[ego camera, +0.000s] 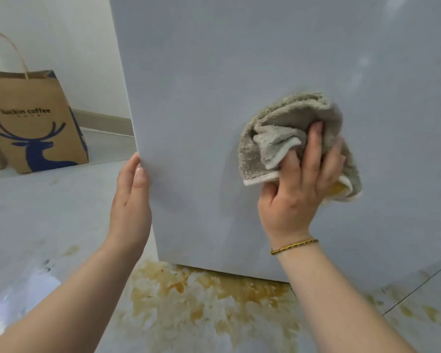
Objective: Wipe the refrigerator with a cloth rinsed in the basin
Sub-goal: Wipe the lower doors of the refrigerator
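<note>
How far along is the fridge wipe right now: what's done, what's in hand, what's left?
Done: the cloth is already out of the basin, which is not in view.

In hand: the right hand presses the bunched cloth against the refrigerator panel, while the left hand steadies its edge.

Left: how much panel is already wiped cannot be told. A yellow patch shows on the cloth, so a rinse looks due.

White wall (69, 47), grey tiled floor (36, 212) — yellow-brown stains (189, 294), paper bag (33, 123) left.

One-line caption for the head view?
Right hand presses grey cloth against refrigerator; left hand steadies its edge.
</note>
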Motion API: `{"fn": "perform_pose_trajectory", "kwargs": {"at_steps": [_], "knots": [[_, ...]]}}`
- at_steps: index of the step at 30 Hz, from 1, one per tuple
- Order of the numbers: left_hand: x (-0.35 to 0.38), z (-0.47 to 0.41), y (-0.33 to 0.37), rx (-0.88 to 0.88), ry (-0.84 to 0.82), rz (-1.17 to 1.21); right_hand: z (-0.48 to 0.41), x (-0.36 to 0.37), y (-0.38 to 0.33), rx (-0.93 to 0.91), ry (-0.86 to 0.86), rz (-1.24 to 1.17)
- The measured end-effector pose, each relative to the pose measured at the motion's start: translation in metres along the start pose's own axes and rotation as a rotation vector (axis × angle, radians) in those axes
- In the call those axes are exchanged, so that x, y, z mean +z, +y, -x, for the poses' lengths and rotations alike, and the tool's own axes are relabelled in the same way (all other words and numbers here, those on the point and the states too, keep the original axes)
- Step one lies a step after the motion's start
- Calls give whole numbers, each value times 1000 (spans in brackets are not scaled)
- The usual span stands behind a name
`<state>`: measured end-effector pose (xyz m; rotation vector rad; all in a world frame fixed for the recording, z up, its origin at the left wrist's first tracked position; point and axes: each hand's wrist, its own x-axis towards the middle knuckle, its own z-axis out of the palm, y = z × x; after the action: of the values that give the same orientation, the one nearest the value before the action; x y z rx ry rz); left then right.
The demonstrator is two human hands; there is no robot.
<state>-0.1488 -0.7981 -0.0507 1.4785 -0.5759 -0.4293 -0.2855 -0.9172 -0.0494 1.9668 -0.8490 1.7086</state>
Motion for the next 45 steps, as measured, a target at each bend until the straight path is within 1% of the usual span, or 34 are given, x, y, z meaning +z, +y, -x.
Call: {"fn": "perform_pose_trajectory", "kwargs": {"at_steps": [2, 4, 6, 8, 9, 10, 11, 12, 13, 14, 15, 18, 19, 20, 22, 23, 25, 27, 28, 29, 30, 31, 33, 34, 35, 36, 37, 39, 40, 43, 45], "knots": [[-6, -3, -1, 2, -29, -10, 26, 10, -18, -149, -91, -12], [-10, -5, -1, 19, -58, -20, 58, 18, -31, -379, -266, -43], [-12, -7, -4, 11, -77, -36, 93, 26, -38, -626, -501, -9], [-14, -10, -9, -9, -101, -39, 124, 31, -43, -846, -761, 99], [-15, -11, -11, -10, -116, -42, 132, 33, -49, -965, -932, 153], [-16, -12, -13, -7, -128, -51, 137, 33, -56, -1075, -1032, 185], [-17, -13, -14, -5, -135, -66, 144, 34, -60, -1167, -1099, 204], [-18, -15, -17, -4, -139, -84, 156, 37, -60, -1271, -1098, 176], [-19, -16, -18, -1, -142, -100, 167, 41, -59, -1335, -1160, 143], [-20, -17, -20, 4, -148, -113, 170, 39, -60, -1363, -1262, 128], [-20, -16, -19, 16, -155, -123, 174, 37, -58, -1348, -1327, 116], [-18, -6, -20, 108, -178, -184, 187, 29, -35, -1348, -1371, 131], [-20, -4, -22, 159, -158, -257, 188, 24, -25, -1325, -1408, 148], [-23, -4, -25, 248, -119, -390, 188, 17, -14, -1313, -1451, 180], [-26, -5, -32, 495, -26, -701, 185, 1, 14, -1322, -1510, 245], [-25, -6, -37, 608, -17, -794, 184, -9, 30, -1300, -1531, 261], [-19, -3, -46, 814, -37, -876, 185, -25, 56, -1256, -1574, 292], [-3, 7, -54, 968, -62, -915, 188, -45, 88, -1203, -1596, 307], [5, 12, -55, 1012, -98, -928, 189, -55, 103, -1130, -1588, 314], [14, 16, -58, 1045, -143, -947, 185, -67, 116, -1005, -1589, 381], [22, 20, -63, 1059, -188, -973, 183, -81, 129, -750, -1561, 387], [27, 22, -68, 1058, -224, -1001, 186, -96, 146, -439, -1509, 377], [34, 23, -76, 1034, -255, -1019, 188, -129, 175, 292, -1228, 375], [38, 24, -78, 1025, -252, -1012, 185, -143, 187, 635, -1026, 388], [41, 24, -80, 1017, -244, -1008, 180, -151, 194, 911, -839, 414], [44, 25, -82, 1012, -233, -1007, 176, -156, 203, 1125, -693, 432], [46, 25, -83, 1009, -220, -1008, 170, -156, 211, 1299, -573, 396], [51, 25, -86, 1010, -186, -1007, 157, -147, 221, 1532, -427, 288], [52, 25, -88, 1009, -175, -1007, 154, -138, 223, 1620, -402, 246], [53, 26, -90, 1009, -164, -997, 156, -103, 206, 1784, -472, 168], [51, 23, -90, 1020, -176, -1012, 164, -79, 186, 1899, -450, 97]]}}
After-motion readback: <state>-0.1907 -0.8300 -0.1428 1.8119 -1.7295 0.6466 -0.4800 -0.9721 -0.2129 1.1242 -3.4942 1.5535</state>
